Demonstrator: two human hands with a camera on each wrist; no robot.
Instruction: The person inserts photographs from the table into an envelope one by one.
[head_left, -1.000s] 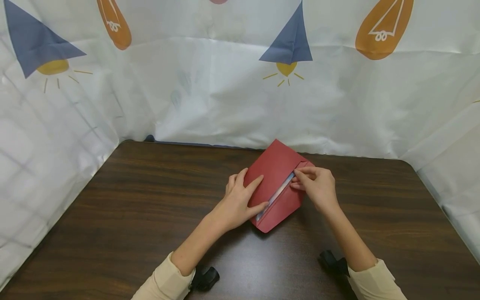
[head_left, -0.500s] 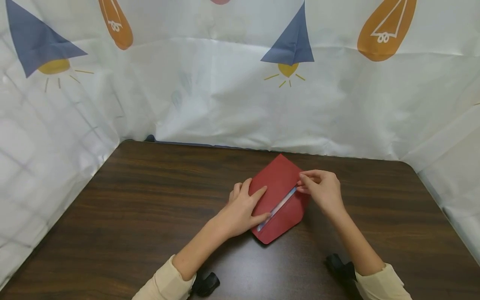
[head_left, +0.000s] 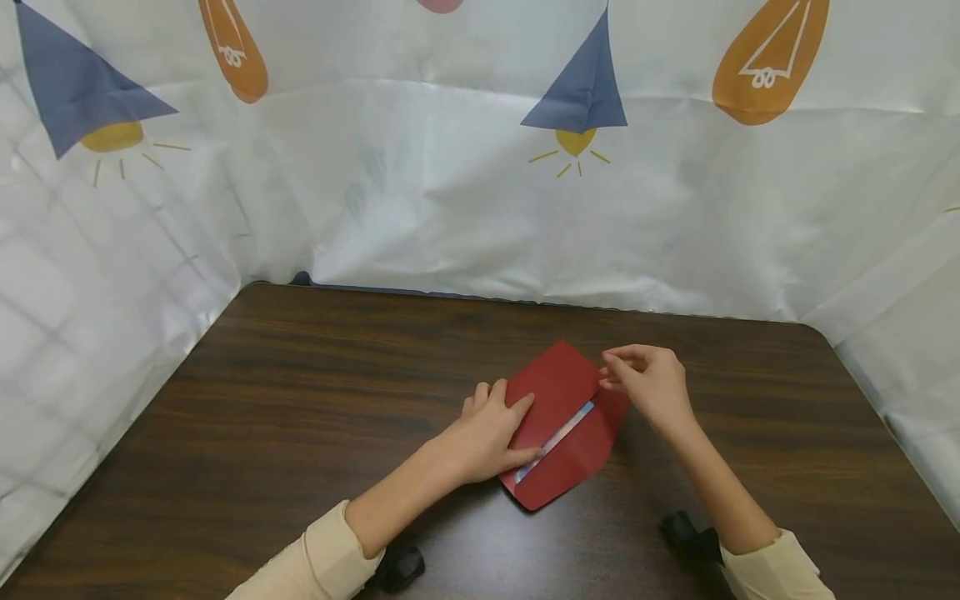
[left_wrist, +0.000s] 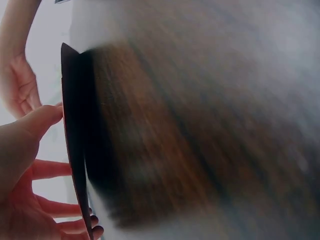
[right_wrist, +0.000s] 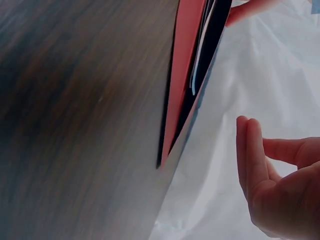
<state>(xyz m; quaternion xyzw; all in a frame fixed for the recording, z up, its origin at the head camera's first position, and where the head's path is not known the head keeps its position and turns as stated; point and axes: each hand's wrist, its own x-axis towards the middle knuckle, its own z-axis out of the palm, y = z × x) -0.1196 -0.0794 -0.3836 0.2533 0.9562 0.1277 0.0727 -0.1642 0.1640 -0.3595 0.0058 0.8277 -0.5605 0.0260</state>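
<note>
A red envelope lies tilted above the dark table in the head view, with a pale, bluish paper strip showing in its long slot. My left hand grips its left side, thumb across the face. The left wrist view shows fingertips coming past the envelope's dark edge. Beside the upper right end of the slot is my right hand, thumb and fingertips close together. From the right wrist, that hand appears apart from the red flap, with nothing between its fingers.
The brown wood table extends on all sides. A white sheet printed with lamps and bulbs hangs behind and along the sides. Black camera mounts sit at both wrists, just below the cream sleeves.
The envelope and my left hand have moved nearer to me. My right hand has come away from the slot and shifted slightly right and down.
</note>
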